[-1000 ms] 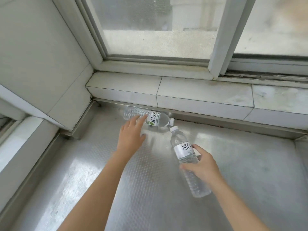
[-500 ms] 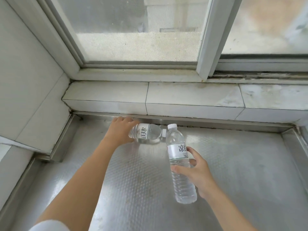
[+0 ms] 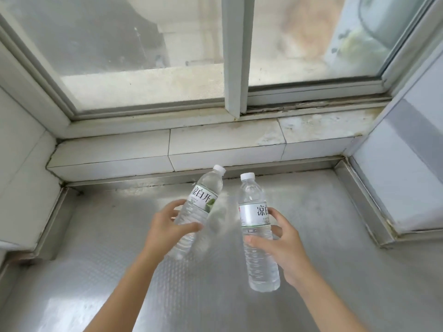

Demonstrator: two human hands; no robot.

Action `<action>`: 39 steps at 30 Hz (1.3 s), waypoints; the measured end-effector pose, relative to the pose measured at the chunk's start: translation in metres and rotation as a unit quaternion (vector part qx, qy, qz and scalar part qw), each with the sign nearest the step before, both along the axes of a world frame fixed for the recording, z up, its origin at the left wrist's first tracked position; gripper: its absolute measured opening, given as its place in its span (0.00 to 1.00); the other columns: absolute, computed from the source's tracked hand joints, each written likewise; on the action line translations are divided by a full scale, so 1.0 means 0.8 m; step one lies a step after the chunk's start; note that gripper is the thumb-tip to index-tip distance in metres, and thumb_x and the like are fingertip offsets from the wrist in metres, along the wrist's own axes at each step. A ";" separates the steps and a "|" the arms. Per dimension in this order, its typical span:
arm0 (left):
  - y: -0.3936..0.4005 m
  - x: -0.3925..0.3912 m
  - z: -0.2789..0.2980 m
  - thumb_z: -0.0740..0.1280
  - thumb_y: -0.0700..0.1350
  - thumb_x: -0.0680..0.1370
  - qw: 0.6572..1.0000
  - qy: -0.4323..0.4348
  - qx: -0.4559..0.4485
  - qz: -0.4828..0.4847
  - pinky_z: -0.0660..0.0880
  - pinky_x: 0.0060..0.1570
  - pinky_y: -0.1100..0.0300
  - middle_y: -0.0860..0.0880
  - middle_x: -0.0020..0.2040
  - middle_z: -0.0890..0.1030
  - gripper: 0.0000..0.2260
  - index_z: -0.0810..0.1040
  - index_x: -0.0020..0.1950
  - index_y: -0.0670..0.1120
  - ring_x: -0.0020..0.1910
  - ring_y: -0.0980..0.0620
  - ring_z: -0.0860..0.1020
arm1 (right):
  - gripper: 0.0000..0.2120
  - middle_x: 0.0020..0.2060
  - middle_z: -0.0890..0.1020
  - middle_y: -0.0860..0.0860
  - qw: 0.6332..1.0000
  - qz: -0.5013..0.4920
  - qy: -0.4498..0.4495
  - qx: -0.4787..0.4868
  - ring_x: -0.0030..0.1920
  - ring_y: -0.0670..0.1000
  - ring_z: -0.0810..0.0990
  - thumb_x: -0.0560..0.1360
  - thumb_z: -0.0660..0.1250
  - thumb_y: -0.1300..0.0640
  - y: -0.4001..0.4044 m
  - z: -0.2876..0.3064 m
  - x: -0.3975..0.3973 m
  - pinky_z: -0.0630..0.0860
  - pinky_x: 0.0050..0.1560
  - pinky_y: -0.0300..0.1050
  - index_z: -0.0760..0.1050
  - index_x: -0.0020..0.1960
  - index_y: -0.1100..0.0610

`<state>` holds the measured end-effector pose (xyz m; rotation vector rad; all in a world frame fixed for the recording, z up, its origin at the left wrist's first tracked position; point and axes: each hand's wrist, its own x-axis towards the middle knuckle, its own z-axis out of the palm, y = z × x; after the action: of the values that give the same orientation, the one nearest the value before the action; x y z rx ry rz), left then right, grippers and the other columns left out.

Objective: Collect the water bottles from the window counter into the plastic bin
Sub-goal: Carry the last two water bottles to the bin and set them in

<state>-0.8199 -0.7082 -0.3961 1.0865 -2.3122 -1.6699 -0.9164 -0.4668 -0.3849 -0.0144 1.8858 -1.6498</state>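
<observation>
Two clear water bottles with white caps and white labels are held above the metal window counter. My left hand grips the left bottle around its lower half; it tilts with its cap up and to the right. My right hand holds the right bottle near upright by its middle. The two bottles are close together but apart. No plastic bin is in view.
A tiled ledge and a sliding window rise behind the counter. White walls close in on the left and the right. A raised metal rim borders the counter on the right.
My left hand has closed on the bottle that lay by the ledge and lifted it up. My right hand has raised its bottle more upright. The view has shifted to the right.
</observation>
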 end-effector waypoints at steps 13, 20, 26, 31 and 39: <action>0.215 0.025 0.082 0.78 0.47 0.56 0.947 0.140 0.266 -0.115 0.77 0.50 0.49 0.44 0.48 0.86 0.35 0.78 0.64 0.50 0.45 0.46 0.84 | 0.38 0.46 0.86 0.51 0.984 -0.171 0.039 -0.025 0.44 0.52 0.85 0.52 0.81 0.57 0.190 0.060 0.081 0.79 0.41 0.44 0.73 0.58 0.38; 0.300 0.050 0.104 0.76 0.49 0.57 0.934 0.135 0.278 -0.177 0.76 0.49 0.51 0.44 0.48 0.87 0.30 0.81 0.59 0.51 0.45 0.49 0.85 | 0.42 0.47 0.86 0.51 0.964 -0.258 0.053 -0.043 0.49 0.54 0.84 0.50 0.82 0.54 0.284 0.077 0.152 0.80 0.50 0.52 0.73 0.61 0.38; 0.377 0.093 0.123 0.69 0.33 0.72 0.920 0.131 0.266 -0.258 0.78 0.35 0.68 0.51 0.40 0.87 0.16 0.82 0.49 0.55 0.37 0.58 0.85 | 0.42 0.47 0.86 0.50 0.948 -0.310 0.067 -0.037 0.51 0.52 0.84 0.51 0.82 0.53 0.361 0.093 0.233 0.79 0.51 0.53 0.71 0.62 0.38; 0.444 0.146 0.134 0.81 0.44 0.61 0.888 0.155 0.277 -0.332 0.81 0.41 0.59 0.42 0.49 0.86 0.31 0.79 0.63 0.45 0.45 0.46 0.85 | 0.38 0.44 0.87 0.51 0.930 -0.355 0.094 -0.028 0.45 0.52 0.86 0.55 0.81 0.57 0.433 0.118 0.321 0.80 0.47 0.52 0.72 0.61 0.41; 0.592 0.241 0.146 0.84 0.51 0.54 0.821 0.132 0.316 -0.457 0.80 0.44 0.53 0.39 0.53 0.85 0.40 0.78 0.64 0.44 0.48 0.42 0.84 | 0.31 0.45 0.86 0.53 0.878 -0.461 0.121 -0.035 0.43 0.51 0.86 0.62 0.79 0.66 0.552 0.139 0.482 0.80 0.38 0.43 0.75 0.56 0.39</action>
<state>-0.6271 -0.2347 -0.2791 -0.4131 -2.2326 -2.7891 -0.5311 -0.0251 -0.2736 0.7991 2.1721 -2.4119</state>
